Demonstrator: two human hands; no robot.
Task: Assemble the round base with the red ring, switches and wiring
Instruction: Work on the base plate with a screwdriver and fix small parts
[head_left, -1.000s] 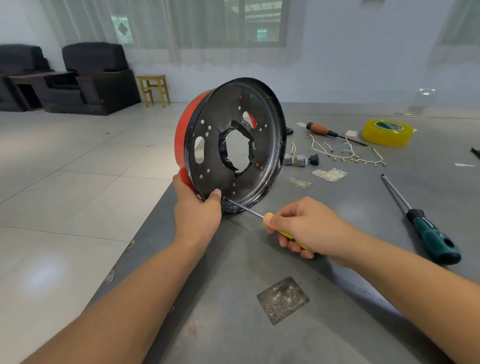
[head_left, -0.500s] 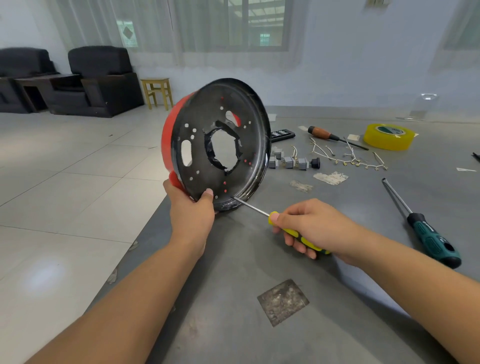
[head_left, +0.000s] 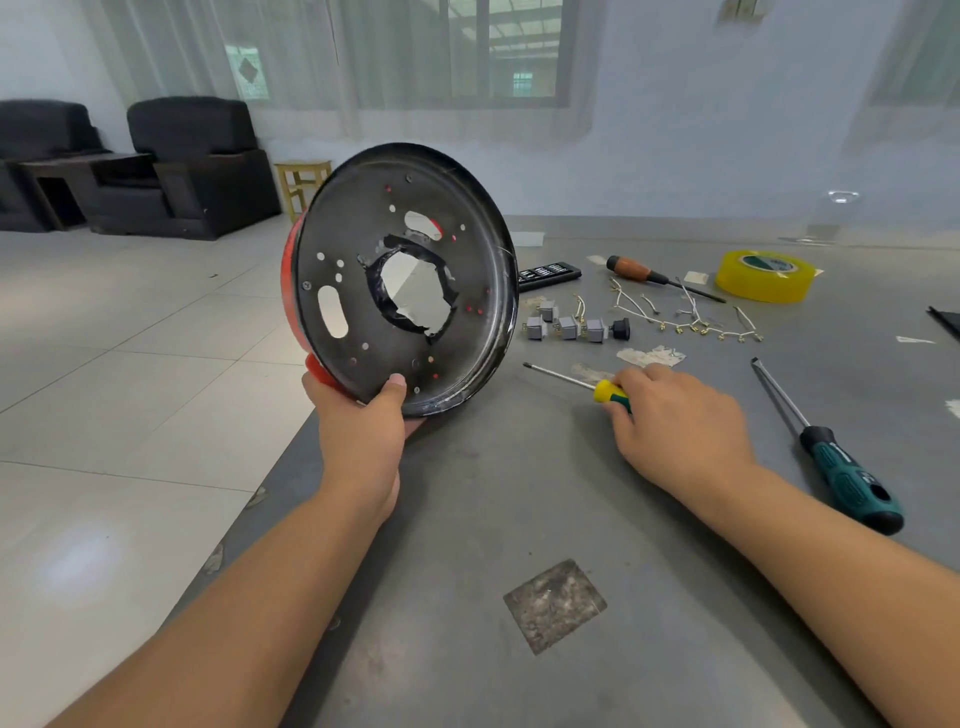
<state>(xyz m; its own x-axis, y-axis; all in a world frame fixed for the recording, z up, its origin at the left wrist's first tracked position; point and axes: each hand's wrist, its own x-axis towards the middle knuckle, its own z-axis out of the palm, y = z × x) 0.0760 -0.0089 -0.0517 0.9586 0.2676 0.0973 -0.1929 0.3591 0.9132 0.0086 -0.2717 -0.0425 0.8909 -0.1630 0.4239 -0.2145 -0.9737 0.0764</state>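
My left hand grips the lower rim of the round black base, held upright on edge at the table's left edge, thumb on its face. The red ring shows behind the base's left rim. My right hand holds the handle of a yellow-and-green screwdriver low over the table, its tip pointing left, apart from the base. Several grey switches and thin wires with brass terminals lie on the table behind it.
On the grey table lie a teal-handled screwdriver at right, a brown-handled screwdriver, a yellow tape roll and a black bit case. The table's left edge drops to the tiled floor.
My right hand has pulled the screwdriver off the base and moved it right and down toward the table. The base has turned to face me more squarely.
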